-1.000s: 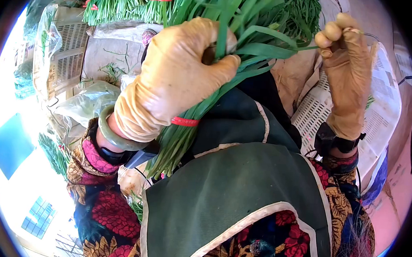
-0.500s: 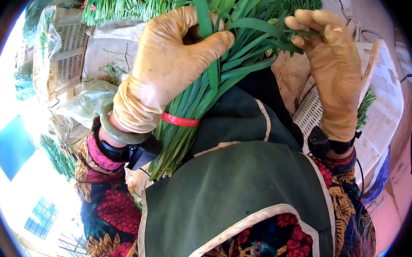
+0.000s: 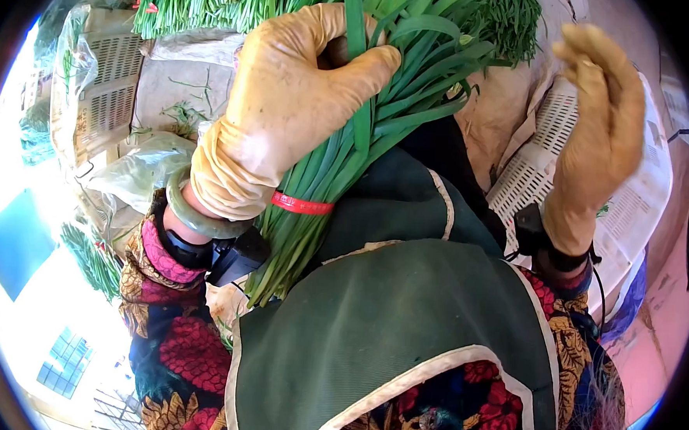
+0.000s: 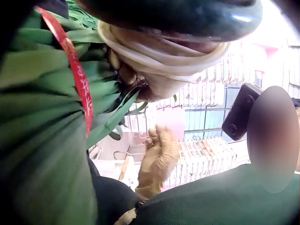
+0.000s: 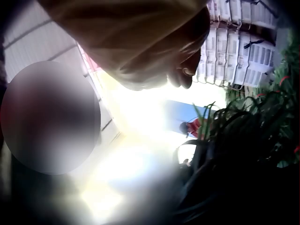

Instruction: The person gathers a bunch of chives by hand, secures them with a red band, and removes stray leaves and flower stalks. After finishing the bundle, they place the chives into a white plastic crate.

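While pinching greens (image 3: 327, 171) ringed by a red band (image 3: 302, 204) with the left hand (image 3: 292, 99) at eleven o'clock, holds the right hand (image 3: 600, 147) apart at two, seemingly straight-fingered but blurred.

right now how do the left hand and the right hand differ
The left hand grips the leafy green bunch, while the right hand is held apart from it with nothing visible in it. The left hand looks fairly sharp in the head view; the right hand is blurred around the fingers. The left wears a pale green bangle at its wrist; the right shows none. Both wear tan gloves.
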`<state>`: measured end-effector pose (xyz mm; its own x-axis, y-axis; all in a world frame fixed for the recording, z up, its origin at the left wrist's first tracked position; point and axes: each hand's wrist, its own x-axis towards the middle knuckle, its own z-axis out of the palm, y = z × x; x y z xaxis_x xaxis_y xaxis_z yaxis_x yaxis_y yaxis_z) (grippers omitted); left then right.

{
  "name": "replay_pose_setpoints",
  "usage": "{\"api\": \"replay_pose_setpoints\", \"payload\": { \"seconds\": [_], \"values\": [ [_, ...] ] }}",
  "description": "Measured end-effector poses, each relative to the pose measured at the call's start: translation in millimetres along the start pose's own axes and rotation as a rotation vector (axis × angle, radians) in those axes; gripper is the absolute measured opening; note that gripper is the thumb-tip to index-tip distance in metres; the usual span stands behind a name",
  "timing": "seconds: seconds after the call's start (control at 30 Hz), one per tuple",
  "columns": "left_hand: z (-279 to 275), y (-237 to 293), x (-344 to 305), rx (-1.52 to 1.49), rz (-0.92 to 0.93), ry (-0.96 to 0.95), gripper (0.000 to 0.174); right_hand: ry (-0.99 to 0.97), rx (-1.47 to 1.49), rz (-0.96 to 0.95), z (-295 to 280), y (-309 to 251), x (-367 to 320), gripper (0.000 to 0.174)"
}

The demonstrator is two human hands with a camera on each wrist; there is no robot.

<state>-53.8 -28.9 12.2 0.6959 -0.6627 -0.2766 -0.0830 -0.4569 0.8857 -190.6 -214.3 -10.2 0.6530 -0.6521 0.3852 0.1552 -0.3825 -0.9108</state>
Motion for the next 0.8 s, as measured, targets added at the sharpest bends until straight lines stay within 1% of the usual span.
{"api": "replay_pose_setpoints", "payload": {
  "seconds": [0.03,0.1,0.2,0.23,0.33,0.43,0.53,0.63,0.73,0.8],
  "values": [
    [1,1,0,0.007,-0.012,0.001,0.010,-0.108,0.025,-0.058,-5,-6,-4,0.021],
    [2,2,1,0.022,-0.019,0.011,0.010,-0.338,-0.056,-0.070,-4,-18,-8,0.019],
    [4,2,1,0.019,-0.001,0.035,0.010,-0.515,-0.139,0.141,17,-12,-12,0.012],
    [3,2,-1,0.006,0.007,0.041,0.010,-0.507,-0.044,0.299,25,-10,-14,0.010],
    [1,0,-2,0.034,0.015,0.067,0.011,-0.494,0.054,0.523,30,-9,-18,0.011],
    [0,4,-3,0.032,-0.022,0.076,0.011,-0.504,0.078,0.613,28,-1,-22,0.014],
    [3,3,-2,-0.038,-0.051,0.077,0.012,-0.502,0.118,0.753,28,5,-23,0.018],
    [4,1,-2,-0.112,-0.036,0.078,0.013,-0.417,0.286,0.888,30,14,-19,0.022],
    [8,3,1,-0.115,-0.037,0.084,0.014,-0.431,0.339,0.947,31,20,-17,0.021],
    [9,3,1,-0.112,-0.046,0.092,0.014,-0.383,0.398,0.935,31,26,-17,0.019]
  ]
}}
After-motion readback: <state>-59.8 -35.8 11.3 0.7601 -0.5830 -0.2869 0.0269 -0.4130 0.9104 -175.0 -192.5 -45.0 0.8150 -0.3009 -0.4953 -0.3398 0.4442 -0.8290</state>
